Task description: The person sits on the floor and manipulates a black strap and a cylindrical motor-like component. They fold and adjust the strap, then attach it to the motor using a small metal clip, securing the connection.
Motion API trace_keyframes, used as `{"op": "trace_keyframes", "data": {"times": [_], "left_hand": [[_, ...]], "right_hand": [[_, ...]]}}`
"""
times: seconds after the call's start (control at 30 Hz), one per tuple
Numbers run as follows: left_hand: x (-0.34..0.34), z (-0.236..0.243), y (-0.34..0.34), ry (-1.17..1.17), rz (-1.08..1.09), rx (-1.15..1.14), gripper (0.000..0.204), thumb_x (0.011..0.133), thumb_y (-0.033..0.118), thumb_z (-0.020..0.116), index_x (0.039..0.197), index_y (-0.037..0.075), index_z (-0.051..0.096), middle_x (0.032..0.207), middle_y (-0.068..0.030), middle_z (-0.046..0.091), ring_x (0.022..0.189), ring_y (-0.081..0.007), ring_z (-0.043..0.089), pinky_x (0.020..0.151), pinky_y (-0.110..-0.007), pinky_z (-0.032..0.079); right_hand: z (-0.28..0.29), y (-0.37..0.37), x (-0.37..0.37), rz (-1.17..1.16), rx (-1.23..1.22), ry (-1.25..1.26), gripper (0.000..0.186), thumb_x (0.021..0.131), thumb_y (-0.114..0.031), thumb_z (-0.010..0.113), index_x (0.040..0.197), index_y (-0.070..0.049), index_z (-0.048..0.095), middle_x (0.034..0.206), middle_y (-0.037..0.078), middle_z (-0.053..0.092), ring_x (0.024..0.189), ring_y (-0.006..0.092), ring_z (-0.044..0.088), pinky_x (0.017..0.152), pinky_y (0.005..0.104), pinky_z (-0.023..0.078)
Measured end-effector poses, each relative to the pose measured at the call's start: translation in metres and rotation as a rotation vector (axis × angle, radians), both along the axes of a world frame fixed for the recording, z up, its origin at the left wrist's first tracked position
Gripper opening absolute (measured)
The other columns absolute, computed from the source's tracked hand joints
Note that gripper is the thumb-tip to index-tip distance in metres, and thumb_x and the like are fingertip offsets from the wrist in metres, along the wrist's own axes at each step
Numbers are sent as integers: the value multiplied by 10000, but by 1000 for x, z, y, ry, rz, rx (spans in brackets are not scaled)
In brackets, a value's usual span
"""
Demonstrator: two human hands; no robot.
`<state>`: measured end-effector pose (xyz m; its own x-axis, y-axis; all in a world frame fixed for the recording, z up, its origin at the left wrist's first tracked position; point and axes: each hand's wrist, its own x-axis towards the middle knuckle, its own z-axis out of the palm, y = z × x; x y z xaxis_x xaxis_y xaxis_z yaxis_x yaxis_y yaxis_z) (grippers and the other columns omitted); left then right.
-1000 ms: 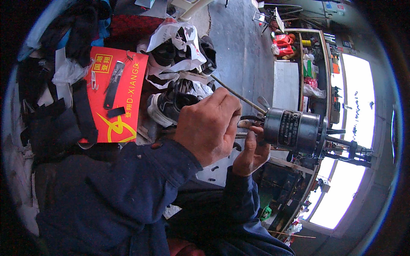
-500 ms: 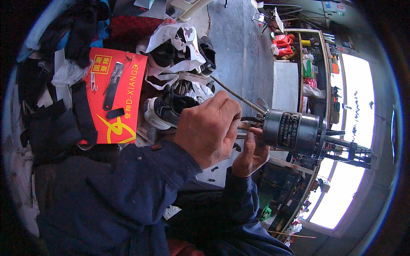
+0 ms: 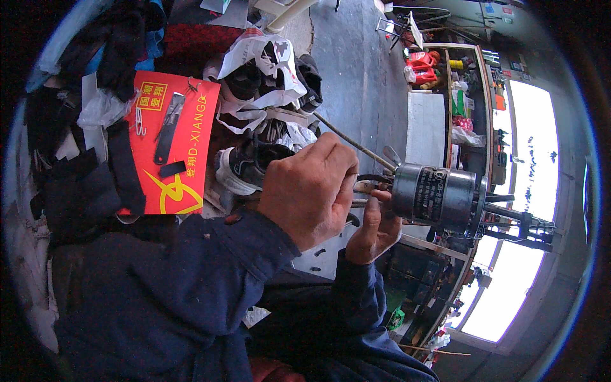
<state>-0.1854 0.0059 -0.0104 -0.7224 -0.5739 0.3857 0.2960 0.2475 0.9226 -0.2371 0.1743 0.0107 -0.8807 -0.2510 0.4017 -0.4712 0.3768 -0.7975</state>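
Observation:
My left hand [image 3: 312, 194] is closed in a pinch, its back toward the view; whatever the fingertips hold is hidden. My right hand [image 3: 374, 230] sits just right of it, thumb raised and fingers curled in. Its fingertips meet close to a pale part and dark loop beside a machine with a shiny metal cylinder [image 3: 439, 196] bearing a black label. What these fingers grip cannot be made out. A thin rod [image 3: 353, 141] runs from the cylinder toward the upper left. Behind my left hand lies a dark shoe with a white sole [image 3: 232, 175].
On the left a red board [image 3: 146, 181] carries a flat dark blade-like strip [image 3: 168, 130] and a small black piece [image 3: 172, 169]. Black scraps [image 3: 89, 181] lie beside it. More shoes [image 3: 309, 79] and white plastic bags [image 3: 280, 95] stand beyond. Shelves [image 3: 468, 95] line the right.
My left hand has shifted very slightly upward, its fingers still pinched. My right hand and the machine look the same.

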Motion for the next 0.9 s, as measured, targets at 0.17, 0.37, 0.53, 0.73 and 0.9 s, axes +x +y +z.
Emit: {"op": "trace_keyframes", "data": {"times": [0.17,0.37,0.53,0.73,0.9], "left_hand": [[1,0,1,-10,-15,-1,228,763,2,712,936,71,580,910,-118,596,761,-347,674,628,-421,547],[0,0,1,-8,-11,-11,229,760,6,715,933,71,579,902,-116,593,766,-342,677,630,-417,550],[0,-1,2,-11,-10,-15,217,770,16,711,933,70,579,902,-115,594,773,-338,679,635,-415,553],[-1,-1,3,12,20,-67,168,815,43,714,912,51,577,885,-106,582,741,-292,682,577,-376,557],[-2,-2,3,10,-11,-49,169,815,45,715,914,48,578,896,-108,585,744,-294,683,580,-381,555]], "right_hand": [[0,0,2,-18,1,-23,183,924,-66,631,1094,-6,662,1081,78,671,1023,170,603,963,325,426],[0,-2,2,-6,-24,-6,190,922,-62,625,1099,-8,661,1081,80,674,1021,164,605,965,327,427],[0,-1,1,-14,7,7,195,920,-56,623,1106,-11,659,1091,83,676,1046,174,608,984,339,423],[-1,2,0,-18,19,22,189,925,-56,622,1106,-15,659,1097,83,676,1067,181,606,1003,347,416],[-3,2,-1,1,-26,2,187,926,-57,625,1106,-18,660,1093,80,677,1053,175,606,987,336,419]]}}
